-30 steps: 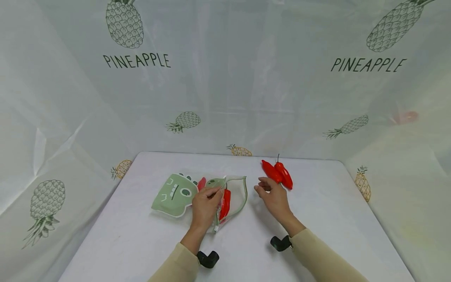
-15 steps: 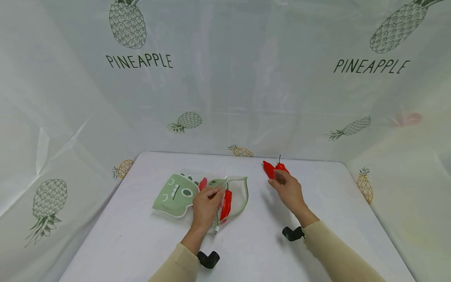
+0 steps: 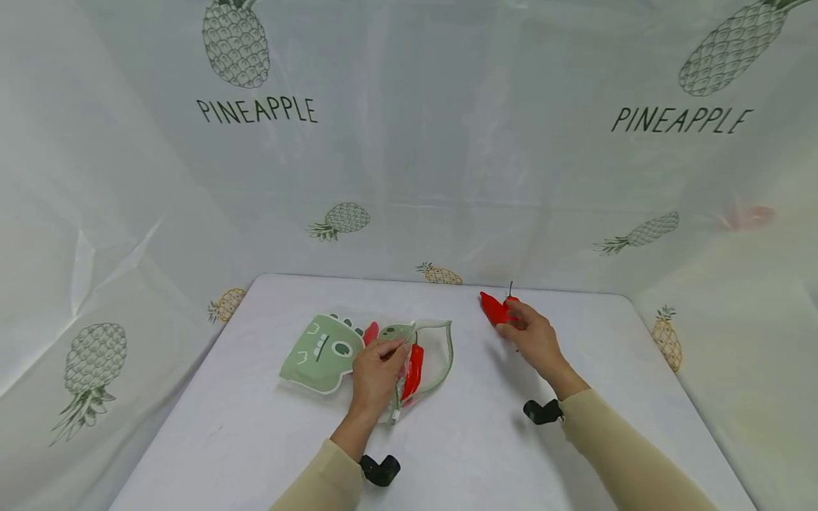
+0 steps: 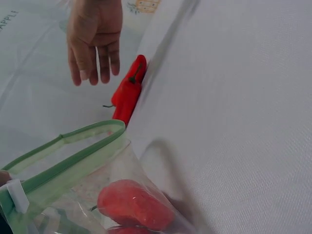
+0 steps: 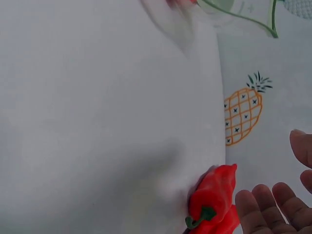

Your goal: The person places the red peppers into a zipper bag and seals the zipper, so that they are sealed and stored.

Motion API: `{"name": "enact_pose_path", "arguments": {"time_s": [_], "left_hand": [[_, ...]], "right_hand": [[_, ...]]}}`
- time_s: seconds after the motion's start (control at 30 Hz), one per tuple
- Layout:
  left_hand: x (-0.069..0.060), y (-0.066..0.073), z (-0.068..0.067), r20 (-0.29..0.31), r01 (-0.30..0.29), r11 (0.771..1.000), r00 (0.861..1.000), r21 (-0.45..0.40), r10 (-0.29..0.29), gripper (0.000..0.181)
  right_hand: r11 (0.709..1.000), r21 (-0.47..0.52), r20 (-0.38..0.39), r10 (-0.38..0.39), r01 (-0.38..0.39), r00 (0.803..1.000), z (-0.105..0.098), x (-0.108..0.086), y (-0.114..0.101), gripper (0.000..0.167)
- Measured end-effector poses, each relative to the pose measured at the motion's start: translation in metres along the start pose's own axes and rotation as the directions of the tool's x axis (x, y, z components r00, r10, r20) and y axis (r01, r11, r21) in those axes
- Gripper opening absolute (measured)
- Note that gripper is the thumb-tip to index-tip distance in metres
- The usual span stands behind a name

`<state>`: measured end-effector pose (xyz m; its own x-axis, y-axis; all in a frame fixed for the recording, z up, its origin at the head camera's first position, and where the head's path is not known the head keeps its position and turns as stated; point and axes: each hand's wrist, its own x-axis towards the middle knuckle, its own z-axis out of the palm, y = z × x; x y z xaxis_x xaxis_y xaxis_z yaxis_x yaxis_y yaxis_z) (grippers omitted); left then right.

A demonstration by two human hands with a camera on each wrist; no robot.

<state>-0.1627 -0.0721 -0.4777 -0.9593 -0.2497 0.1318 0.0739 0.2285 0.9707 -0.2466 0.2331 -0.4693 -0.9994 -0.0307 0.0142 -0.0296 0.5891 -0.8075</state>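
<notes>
My left hand pinches the green-trimmed mouth of a clear zip bag printed with a green dinosaur face. Through the plastic shows a red pepper, and the left wrist view has red peppers low in the bag. My right hand hovers over two red peppers near the table's far edge. In the left wrist view the right hand's fingers hang fairly straight, apart from the peppers. The right wrist view has the fingertips beside these peppers, holding nothing.
A white table lies under everything. Behind and at the sides hangs a pale curtain with pineapple prints, close to the table's far edge. A blurred red shape shows on the right side of the curtain.
My right hand has moved right and away from me, from beside the bag to over the two loose peppers. My left hand stays on the bag.
</notes>
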Motion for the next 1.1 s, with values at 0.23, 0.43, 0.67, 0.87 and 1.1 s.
{"name": "enact_pose_path", "arguments": {"time_s": [0.23,0.43,0.67,0.87,1.1], "left_hand": [[0.001,0.000,0.000,0.006,0.001,1.000,1.000,-0.012,-0.001,0.020],[0.000,0.000,-0.001,0.005,0.008,1.000,1.000,-0.029,-0.008,0.019],[0.001,-0.002,-0.001,0.017,0.017,1.000,1.000,-0.017,-0.016,0.019],[0.001,-0.002,0.000,0.019,0.013,1.000,1.000,-0.002,-0.013,0.020],[0.000,-0.002,-0.001,0.016,0.019,1.000,1.000,0.024,-0.019,0.023]], "right_hand": [[0.999,-0.043,0.019,0.009,-0.008,1.000,-0.005,0.015,0.003,0.064],[0.997,-0.065,0.052,0.035,-0.032,0.998,-0.009,0.029,0.004,0.066],[0.994,-0.102,0.082,0.040,-0.032,0.996,-0.010,0.043,0.005,0.070],[0.998,-0.063,0.103,0.008,-0.002,0.995,-0.008,0.053,0.011,0.071],[1.000,-0.029,0.109,0.013,-0.010,0.994,-0.004,0.062,0.017,0.073]]}}
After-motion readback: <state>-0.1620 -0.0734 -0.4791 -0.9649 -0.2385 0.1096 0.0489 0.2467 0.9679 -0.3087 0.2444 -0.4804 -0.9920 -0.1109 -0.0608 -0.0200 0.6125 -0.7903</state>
